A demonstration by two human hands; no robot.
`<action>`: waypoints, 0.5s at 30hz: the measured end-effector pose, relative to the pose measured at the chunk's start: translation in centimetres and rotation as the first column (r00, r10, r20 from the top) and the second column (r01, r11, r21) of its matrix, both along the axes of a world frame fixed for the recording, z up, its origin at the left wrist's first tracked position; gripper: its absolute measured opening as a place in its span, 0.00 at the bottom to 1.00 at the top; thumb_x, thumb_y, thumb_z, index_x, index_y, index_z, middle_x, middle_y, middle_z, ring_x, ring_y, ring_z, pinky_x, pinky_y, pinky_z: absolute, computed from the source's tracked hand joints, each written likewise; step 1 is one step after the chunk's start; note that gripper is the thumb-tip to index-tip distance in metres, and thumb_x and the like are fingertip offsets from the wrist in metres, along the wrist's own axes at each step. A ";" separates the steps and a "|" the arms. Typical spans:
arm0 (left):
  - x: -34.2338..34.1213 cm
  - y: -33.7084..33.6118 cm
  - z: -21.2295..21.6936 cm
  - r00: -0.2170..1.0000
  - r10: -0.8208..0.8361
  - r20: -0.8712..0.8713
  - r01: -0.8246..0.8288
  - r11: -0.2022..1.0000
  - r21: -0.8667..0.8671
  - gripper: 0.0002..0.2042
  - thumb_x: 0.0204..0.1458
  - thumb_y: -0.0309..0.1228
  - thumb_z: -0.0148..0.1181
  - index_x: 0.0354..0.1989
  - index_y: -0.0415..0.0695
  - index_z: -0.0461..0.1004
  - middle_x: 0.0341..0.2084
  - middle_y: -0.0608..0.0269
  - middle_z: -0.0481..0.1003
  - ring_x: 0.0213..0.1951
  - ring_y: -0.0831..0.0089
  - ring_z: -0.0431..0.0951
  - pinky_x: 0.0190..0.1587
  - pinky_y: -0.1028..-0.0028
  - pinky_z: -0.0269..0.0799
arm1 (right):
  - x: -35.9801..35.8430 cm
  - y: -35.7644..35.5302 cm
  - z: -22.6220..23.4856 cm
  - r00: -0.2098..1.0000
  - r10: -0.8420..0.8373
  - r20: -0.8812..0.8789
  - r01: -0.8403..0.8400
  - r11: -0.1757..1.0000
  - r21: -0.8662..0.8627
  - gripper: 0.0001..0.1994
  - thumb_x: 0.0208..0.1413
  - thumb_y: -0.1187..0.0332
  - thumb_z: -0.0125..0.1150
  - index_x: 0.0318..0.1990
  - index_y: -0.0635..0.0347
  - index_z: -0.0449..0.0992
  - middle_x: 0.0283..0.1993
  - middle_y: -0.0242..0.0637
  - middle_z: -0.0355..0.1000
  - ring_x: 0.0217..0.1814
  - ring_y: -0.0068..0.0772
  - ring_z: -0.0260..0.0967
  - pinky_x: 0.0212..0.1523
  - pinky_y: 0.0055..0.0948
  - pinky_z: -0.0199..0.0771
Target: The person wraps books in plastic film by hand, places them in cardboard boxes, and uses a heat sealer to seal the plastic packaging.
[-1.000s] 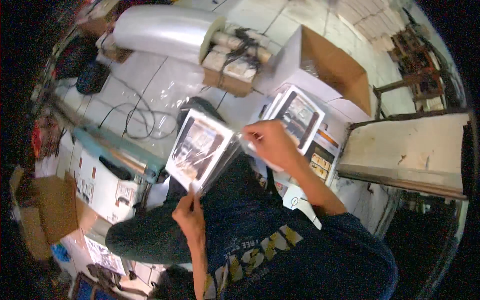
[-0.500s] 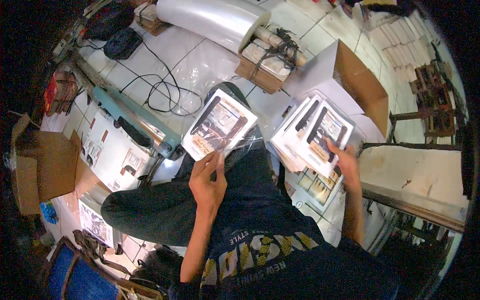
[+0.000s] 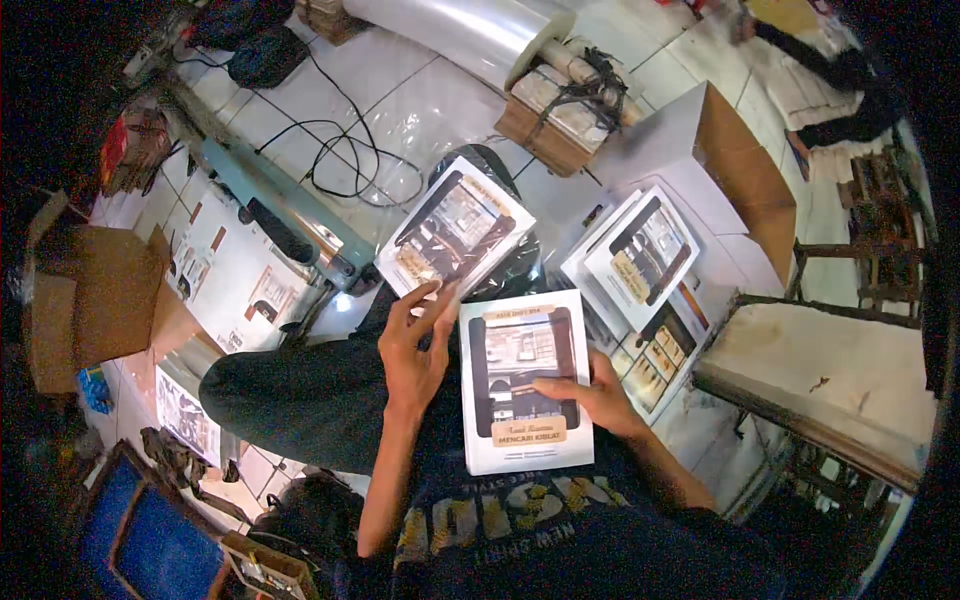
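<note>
My right hand (image 3: 600,402) grips a white-covered book (image 3: 530,455) by its right side, thumb across the front. The book is held up before my chest, with a dark picture panel on its cover. My left hand (image 3: 412,355) pinches clear plastic film (image 3: 462,280) at the near edge of another such book (image 3: 400,262), which lies tilted over my leg. Glossy film reflections show on that book. To the right, similar books lie in a pile (image 3: 640,262), out of reach of both hands' fingers.
A teal-edged bar device (image 3: 290,215) stands at left beside printed white sheets (image 3: 225,285). A film roll (image 3: 455,40), a tied bundle (image 3: 560,115) and an open carton (image 3: 690,170) lie beyond. Another person's dark-clothed limbs (image 3: 850,80) show at upper right; a low bench (image 3: 820,370) stands right.
My right hand has brought a book from the right-hand pile to before my chest. My left hand stays at the filmed book. Another person has come into view at upper right.
</note>
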State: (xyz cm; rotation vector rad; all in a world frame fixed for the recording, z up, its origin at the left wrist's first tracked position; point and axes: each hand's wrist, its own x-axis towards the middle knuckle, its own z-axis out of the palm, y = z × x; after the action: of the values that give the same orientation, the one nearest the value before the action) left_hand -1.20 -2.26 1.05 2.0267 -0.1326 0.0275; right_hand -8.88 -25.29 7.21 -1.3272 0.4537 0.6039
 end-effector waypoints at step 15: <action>-4.9 0.9 -0.4 0.962 0.234 -0.140 -0.249 0.963 -0.103 0.05 0.49 0.21 0.64 0.33 0.37 0.75 0.29 0.58 0.78 0.31 0.73 0.79 0.36 0.75 0.74 | -0.2 3.9 -4.1 0.779 -0.531 0.333 0.599 0.788 -0.145 0.24 0.57 0.65 0.64 0.57 0.66 0.64 0.52 0.39 0.70 0.52 0.29 0.66 0.55 0.29 0.65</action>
State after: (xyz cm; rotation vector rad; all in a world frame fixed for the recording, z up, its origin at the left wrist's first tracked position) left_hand -6.08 -1.41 0.61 1.9081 0.1941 0.0590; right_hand -9.11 -21.39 3.09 -1.3875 0.6804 -0.1567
